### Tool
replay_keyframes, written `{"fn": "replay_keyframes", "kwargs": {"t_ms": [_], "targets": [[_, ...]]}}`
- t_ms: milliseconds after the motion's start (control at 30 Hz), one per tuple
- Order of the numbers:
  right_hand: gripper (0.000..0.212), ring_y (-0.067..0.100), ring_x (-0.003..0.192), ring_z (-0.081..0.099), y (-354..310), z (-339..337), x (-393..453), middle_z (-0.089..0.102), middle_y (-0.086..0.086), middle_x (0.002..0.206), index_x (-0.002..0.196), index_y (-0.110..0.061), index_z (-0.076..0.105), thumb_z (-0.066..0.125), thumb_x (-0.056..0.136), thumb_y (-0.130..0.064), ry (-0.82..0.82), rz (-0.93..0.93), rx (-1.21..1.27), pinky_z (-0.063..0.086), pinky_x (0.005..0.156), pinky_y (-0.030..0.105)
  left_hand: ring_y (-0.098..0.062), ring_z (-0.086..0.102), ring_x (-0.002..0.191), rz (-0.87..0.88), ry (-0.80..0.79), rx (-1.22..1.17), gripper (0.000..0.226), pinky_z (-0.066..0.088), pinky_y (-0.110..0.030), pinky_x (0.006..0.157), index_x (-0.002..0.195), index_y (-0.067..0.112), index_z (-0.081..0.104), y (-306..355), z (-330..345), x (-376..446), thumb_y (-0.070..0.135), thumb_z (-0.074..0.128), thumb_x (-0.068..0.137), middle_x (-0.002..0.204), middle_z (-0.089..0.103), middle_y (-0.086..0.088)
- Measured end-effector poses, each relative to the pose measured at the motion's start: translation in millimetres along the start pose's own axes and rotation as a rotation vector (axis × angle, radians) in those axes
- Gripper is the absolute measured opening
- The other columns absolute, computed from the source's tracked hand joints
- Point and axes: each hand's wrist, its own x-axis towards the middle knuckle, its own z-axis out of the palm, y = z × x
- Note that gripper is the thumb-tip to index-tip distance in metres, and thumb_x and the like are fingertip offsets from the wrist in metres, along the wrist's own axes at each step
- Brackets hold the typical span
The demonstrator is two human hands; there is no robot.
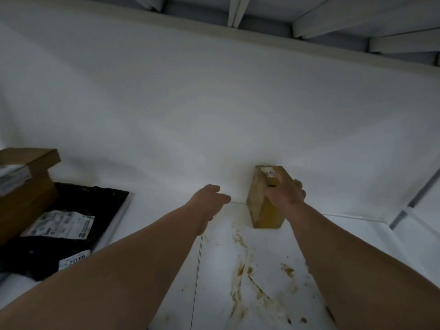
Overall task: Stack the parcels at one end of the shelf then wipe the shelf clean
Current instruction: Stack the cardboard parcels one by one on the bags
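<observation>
Two bare arms reach over the white shelf (147,206). Right hand (284,190) grips a small brown box (259,208) at the back edge; left hand (209,197) hovers, fingers loosely curled, empty. Parcels (62,225) sit stacked at the left end, brown smears (240,270) near the front edge.

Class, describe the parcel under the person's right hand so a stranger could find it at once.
Start at the white shelf and follow its back wall past the brown smears. There the small tan box stands alone, gripped from above by the right hand. Every other parcel lies piled at the left end.
</observation>
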Motion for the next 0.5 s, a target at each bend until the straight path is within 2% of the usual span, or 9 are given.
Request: {"fn": "replay_keyframes", "kwargs": {"t_ms": [100, 200, 267, 300, 367, 433, 500], "targets": [[0.062, 0.040, 0.144, 0.017, 2.1, 4.0, 15.5, 0.007, 0.013, 0.160, 0.148, -0.045, 0.025, 0.042, 0.089, -0.057, -0.067, -0.035, -0.156, 0.027, 0.112, 0.056, -0.017, 0.054, 0.100, 0.025, 0.003, 0.025, 0.052, 0.051, -0.033, 0.091, 0.141, 0.020, 0.046, 5.2, 2.5, 2.5, 0.024, 0.060, 0.090, 0.133, 0.050, -0.002], [0.063, 0.037, 0.148, 0.000, 8.1, 3.4, 25.3, -0.009, 0.010, 0.162, 0.149, -0.046, 0.023, 0.045, 0.091, -0.057, -0.093, 0.001, -0.167, 0.017, 0.114, 0.058, -0.018, 0.055, 0.100, 0.012, -0.011, 0.045, 0.052, 0.051, -0.035, 0.092, 0.141, 0.020, 0.045, 0.7, 5.6, 2.2, 0.025, 0.060, 0.091, 0.132, 0.051, -0.003], [0.061, 0.037, 0.146, 0.005, 12.4, 6.1, 32.4, -0.002, 0.011, 0.162, 0.145, -0.045, 0.032, 0.040, 0.089, -0.067, -0.055, 0.025, -0.139, 0.020, 0.112, 0.056, -0.017, 0.054, 0.101, -0.002, -0.009, 0.052, 0.051, 0.050, -0.034, 0.093, 0.141, 0.020, 0.046, -3.6, 5.4, 2.6, 0.025, 0.059, 0.092, 0.133, 0.051, -0.002], [0.063, 0.037, 0.142, 0.014, 14.2, 8.5, 33.9, 0.010, 0.013, 0.159, 0.142, -0.043, 0.036, 0.039, 0.086, -0.071, -0.015, 0.020, -0.151, 0.025, 0.108, 0.054, -0.018, 0.054, 0.101, -0.008, -0.011, 0.060, 0.050, 0.050, -0.035, 0.094, 0.141, 0.019, 0.046, -5.9, 4.3, 3.0, 0.025, 0.059, 0.092, 0.133, 0.051, -0.001], [0.073, 0.036, 0.127, 0.031, 18.9, 12.3, 34.1, 0.035, 0.014, 0.140, 0.137, -0.033, 0.040, 0.039, 0.080, -0.078, 0.109, -0.011, -0.239, 0.031, 0.099, 0.050, -0.019, 0.053, 0.098, -0.029, -0.017, 0.065, 0.048, 0.049, -0.035, 0.096, 0.140, 0.017, 0.047, -9.8, 1.9, 5.2, 0.024, 0.058, 0.094, 0.128, 0.053, -0.001], [0.082, 0.034, 0.116, 0.037, 23.7, 13.8, 31.1, 0.041, 0.013, 0.123, 0.130, -0.021, 0.040, 0.044, 0.074, -0.081, 0.199, -0.033, -0.308, 0.033, 0.094, 0.047, -0.017, 0.052, 0.098, -0.057, -0.012, 0.033, 0.045, 0.048, -0.032, 0.091, 0.137, 0.015, 0.049, -14.6, -1.1, 6.4, 0.022, 0.058, 0.094, 0.124, 0.054, -0.002], [0.084, 0.034, 0.112, 0.039, 27.8, 13.8, 29.5, 0.039, 0.012, 0.120, 0.126, -0.018, 0.039, 0.052, 0.069, -0.079, 0.211, -0.019, -0.295, 0.034, 0.094, 0.047, -0.017, 0.051, 0.104, -0.082, 0.000, 0.000, 0.042, 0.048, -0.032, 0.089, 0.135, 0.014, 0.052, -19.6, -2.4, 7.7, 0.022, 0.060, 0.094, 0.127, 0.055, -0.002]]}}
